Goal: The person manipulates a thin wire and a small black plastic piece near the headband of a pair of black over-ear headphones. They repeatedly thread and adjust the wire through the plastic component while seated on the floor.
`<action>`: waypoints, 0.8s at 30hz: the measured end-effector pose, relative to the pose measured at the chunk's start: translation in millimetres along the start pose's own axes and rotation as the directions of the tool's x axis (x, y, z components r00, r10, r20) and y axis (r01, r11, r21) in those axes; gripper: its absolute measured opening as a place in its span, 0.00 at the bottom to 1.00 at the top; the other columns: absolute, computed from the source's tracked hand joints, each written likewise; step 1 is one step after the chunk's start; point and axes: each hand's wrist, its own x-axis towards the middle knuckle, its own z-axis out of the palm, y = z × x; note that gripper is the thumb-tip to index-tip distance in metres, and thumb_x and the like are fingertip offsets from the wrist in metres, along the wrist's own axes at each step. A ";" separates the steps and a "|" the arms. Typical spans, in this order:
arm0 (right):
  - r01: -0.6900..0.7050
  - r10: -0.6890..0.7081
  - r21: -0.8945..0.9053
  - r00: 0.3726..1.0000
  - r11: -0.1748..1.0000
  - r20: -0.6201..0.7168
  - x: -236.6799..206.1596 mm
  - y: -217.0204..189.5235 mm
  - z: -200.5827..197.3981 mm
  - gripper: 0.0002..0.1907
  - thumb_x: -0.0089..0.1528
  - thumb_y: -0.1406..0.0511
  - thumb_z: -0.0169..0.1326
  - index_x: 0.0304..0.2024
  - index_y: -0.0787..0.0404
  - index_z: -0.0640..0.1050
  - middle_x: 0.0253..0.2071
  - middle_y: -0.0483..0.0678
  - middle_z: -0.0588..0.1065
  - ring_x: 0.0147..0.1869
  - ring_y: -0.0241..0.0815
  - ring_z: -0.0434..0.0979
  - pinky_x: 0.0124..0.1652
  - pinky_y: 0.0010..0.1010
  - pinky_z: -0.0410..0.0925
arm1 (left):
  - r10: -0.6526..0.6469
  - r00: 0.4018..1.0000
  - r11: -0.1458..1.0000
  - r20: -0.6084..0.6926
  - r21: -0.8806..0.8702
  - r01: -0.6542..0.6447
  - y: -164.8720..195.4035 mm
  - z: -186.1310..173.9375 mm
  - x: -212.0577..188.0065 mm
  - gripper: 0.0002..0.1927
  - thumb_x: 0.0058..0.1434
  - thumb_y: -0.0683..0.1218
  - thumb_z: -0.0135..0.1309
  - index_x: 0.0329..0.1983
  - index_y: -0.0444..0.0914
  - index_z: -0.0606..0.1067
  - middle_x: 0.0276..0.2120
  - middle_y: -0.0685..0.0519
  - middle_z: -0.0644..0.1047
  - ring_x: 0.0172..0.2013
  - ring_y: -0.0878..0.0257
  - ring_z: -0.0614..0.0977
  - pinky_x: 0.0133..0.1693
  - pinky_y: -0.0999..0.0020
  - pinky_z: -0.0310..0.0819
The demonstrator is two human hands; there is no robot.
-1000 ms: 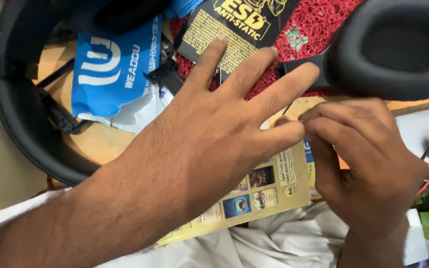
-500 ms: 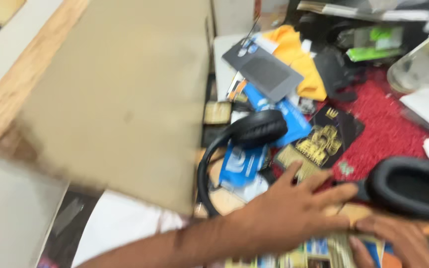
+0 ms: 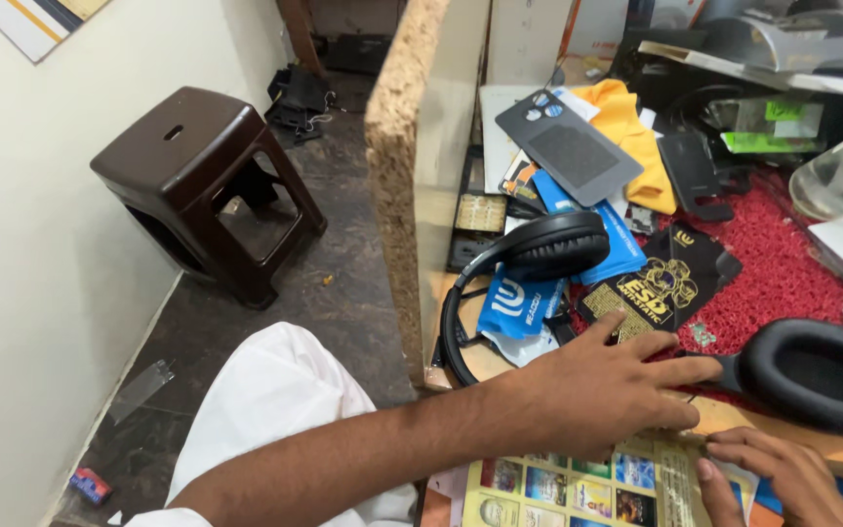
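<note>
Left hand [image 3: 602,390] spread flat, fingers open, pressing a yellow printed card [image 3: 578,488], gripping nothing. Right hand [image 3: 782,478] at 5 o'clock, fingers curled, pinching the card's edge. Black headphones [image 3: 539,249] at 12 o'clock across a blue packet [image 3: 514,303]; black-and-gold pouch [image 3: 661,283] at 1 o'clock on red mat [image 3: 782,273]. Brown stool [image 3: 197,176] far at 10 o'clock.

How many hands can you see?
2. The left hand lies flat on the desk beside the black headphones. The right hand shows only partly at the bottom edge, touching a colourful printed card.
</note>
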 end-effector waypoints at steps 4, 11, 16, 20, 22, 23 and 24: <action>-0.098 0.102 -0.029 0.963 0.995 0.251 1.1 28.9 -3.7 0.11 0.50 0.65 0.67 0.34 0.61 0.82 0.34 0.54 0.83 0.40 0.51 0.89 0.42 0.42 0.79 | -0.009 1.000 1.000 0.013 -0.023 0.009 0.6 -0.5 -0.7 0.33 0.47 0.49 0.65 0.59 0.52 0.74 0.72 0.53 0.59 0.72 0.48 0.63 0.65 0.34 0.61; -0.075 0.081 -0.034 0.968 0.997 0.236 -12.3 38.9 0.8 0.09 0.54 0.63 0.66 0.35 0.59 0.83 0.37 0.51 0.84 0.43 0.48 0.86 0.45 0.40 0.79 | -0.011 1.000 0.999 -0.014 -0.041 0.011 0.9 0.8 -1.2 0.33 0.46 0.47 0.65 0.59 0.51 0.74 0.71 0.52 0.60 0.71 0.47 0.63 0.65 0.33 0.60; -0.132 0.147 -0.072 0.948 0.989 0.282 -8.0 43.7 0.5 0.09 0.52 0.63 0.67 0.33 0.59 0.84 0.34 0.53 0.83 0.40 0.50 0.88 0.44 0.42 0.79 | 0.000 1.000 0.999 -0.024 -0.049 -0.001 0.5 -0.8 -0.9 0.31 0.47 0.48 0.65 0.58 0.50 0.75 0.71 0.52 0.61 0.71 0.47 0.64 0.65 0.33 0.60; 0.031 -0.031 0.008 0.999 0.999 0.013 -17.6 42.4 6.8 0.10 0.57 0.63 0.64 0.39 0.60 0.81 0.38 0.53 0.82 0.44 0.48 0.87 0.48 0.41 0.77 | -0.010 1.000 0.999 -0.028 -0.037 0.009 1.9 -1.4 -2.1 0.29 0.49 0.48 0.65 0.57 0.50 0.75 0.71 0.53 0.61 0.71 0.48 0.65 0.66 0.32 0.60; -0.036 0.034 0.008 0.988 0.999 0.151 -17.8 45.5 5.8 0.09 0.56 0.63 0.65 0.37 0.59 0.83 0.38 0.51 0.82 0.44 0.48 0.87 0.47 0.40 0.79 | -0.014 0.999 0.999 -0.041 -0.038 0.013 2.5 -1.7 -2.9 0.29 0.49 0.47 0.65 0.56 0.50 0.75 0.70 0.53 0.62 0.71 0.48 0.65 0.66 0.32 0.60; -0.069 0.067 0.005 0.974 0.998 0.218 -18.5 46.3 5.8 0.08 0.56 0.63 0.66 0.36 0.58 0.83 0.38 0.50 0.82 0.43 0.47 0.86 0.46 0.40 0.80 | -0.012 0.999 0.999 -0.041 -0.034 0.011 2.3 -1.9 -2.8 0.29 0.48 0.48 0.65 0.56 0.50 0.75 0.70 0.53 0.62 0.71 0.48 0.65 0.66 0.32 0.60; -0.088 0.091 -0.022 0.972 0.996 0.219 -18.0 47.8 4.9 0.08 0.54 0.64 0.67 0.34 0.59 0.83 0.36 0.52 0.82 0.42 0.49 0.87 0.45 0.42 0.79 | -0.012 0.999 0.999 -0.042 -0.033 0.011 2.2 -2.1 -2.7 0.29 0.48 0.48 0.65 0.56 0.50 0.75 0.70 0.53 0.62 0.70 0.48 0.65 0.66 0.32 0.60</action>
